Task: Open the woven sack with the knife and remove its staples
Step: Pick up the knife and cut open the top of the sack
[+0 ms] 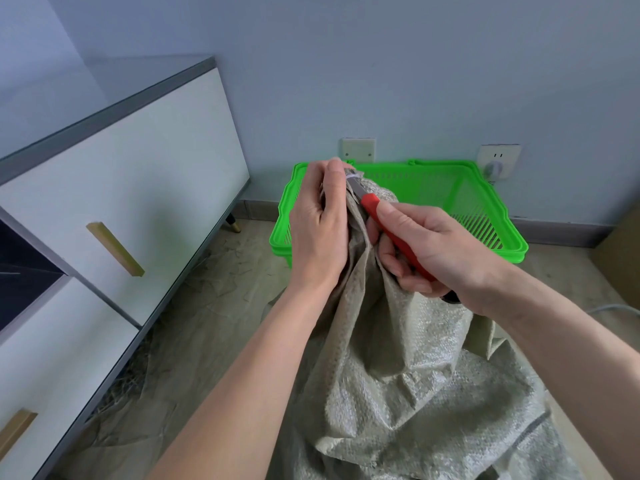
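Observation:
A grey-green woven sack (408, 382) stands on the floor in front of me, its neck bunched upward. My left hand (318, 220) grips the gathered neck just below the top. My right hand (429, 247) holds a red-handled utility knife (374, 206), blade pointing up and left. The blade tip rests against a white tie (352, 175) wound around the top of the neck, right beside my left fingers. No staples are visible.
A green plastic basket (485, 188) sits on the floor behind the sack, against the wall. A white cabinet (114, 188) with gold handles runs along the left. Two wall sockets (358, 149) are above the basket. A brown box edge (623, 258) is at the right.

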